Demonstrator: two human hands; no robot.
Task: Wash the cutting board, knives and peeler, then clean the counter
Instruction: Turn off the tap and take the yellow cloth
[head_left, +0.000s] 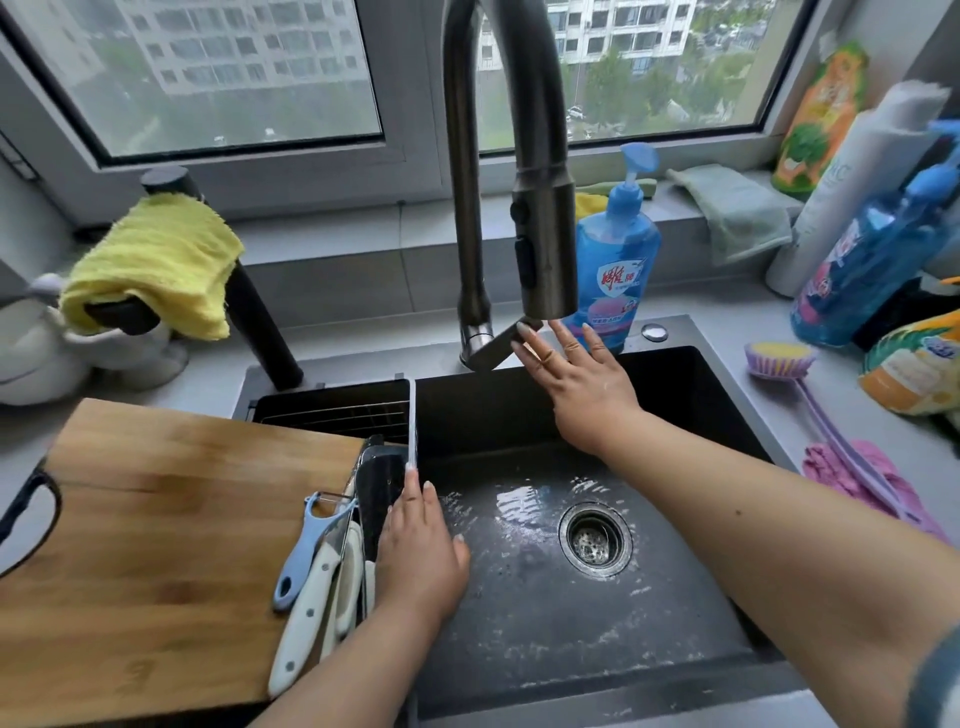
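You have one rectangular bamboo cutting board (156, 530) at eight o'clock, and on its right edge one pale blue plastic peeler (306, 551) plus two white-handled knives (306, 613), with what may be a third handle beside them, too hidden to count. One dark sink (675, 395) with one round steel drain (595, 538) fills the centre, under one tall dark metal faucet (519, 156). At two o'clock you can count two blue pump bottles (615, 249), one purple long-handled brush (789, 364) and one pink glove (852, 473). At ten o'clock hangs one yellow cloth (156, 260); at one o'clock lies one green cloth (737, 208). Two hands: left (421, 551), right (582, 374).
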